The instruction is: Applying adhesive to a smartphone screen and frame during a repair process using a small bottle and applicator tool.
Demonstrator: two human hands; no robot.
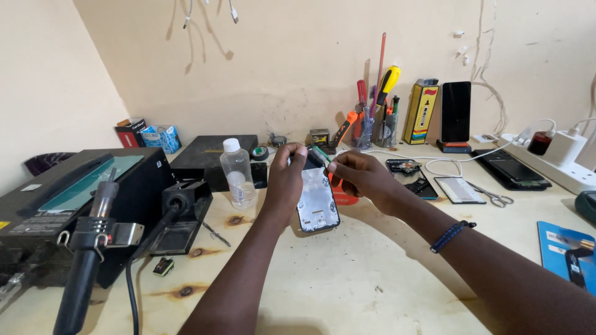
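Pale silver-grey opened phone frame (318,208), dark at its top. Clear plastic bottle (237,174), white cap. Yellow-handled screwdriver (388,80). Pale wooden bench (347,279), brown scorch spots. Blue beaded wristband (452,236). Black hot-air handle (87,260).

Opened phone (317,205) between both hands, perhaps

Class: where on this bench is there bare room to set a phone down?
Bare wood lies in front of the left hand and right hand, between the hot-air gun and the blue card. The back edge by the tool cup and scissors is crowded.
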